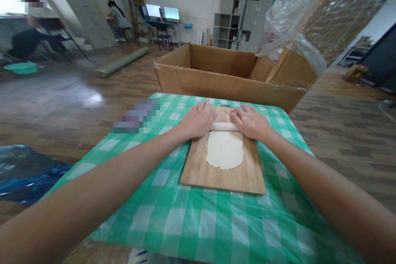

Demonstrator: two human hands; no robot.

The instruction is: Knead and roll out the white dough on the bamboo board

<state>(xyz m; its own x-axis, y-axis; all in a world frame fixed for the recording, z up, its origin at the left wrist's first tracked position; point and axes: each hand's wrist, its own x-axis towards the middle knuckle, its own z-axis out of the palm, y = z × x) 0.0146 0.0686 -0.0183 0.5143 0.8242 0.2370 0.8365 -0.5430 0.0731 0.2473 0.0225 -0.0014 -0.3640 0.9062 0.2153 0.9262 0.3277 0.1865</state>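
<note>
Spanning nine to three o'clock, the rolling pin (226, 126) lies under your left hand (198, 121) and right hand (251, 122) equally, fingers extended, not wrapped round; the dough sheet (225, 150) emerges toward six o'clock.

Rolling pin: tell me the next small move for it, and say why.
Probably draw the rolling pin toward the body, over the dough sheet. The left hand and right hand lie on its two ends, the pin sits at the sheet's far end, and the visible dough all lies on its near side.
</note>
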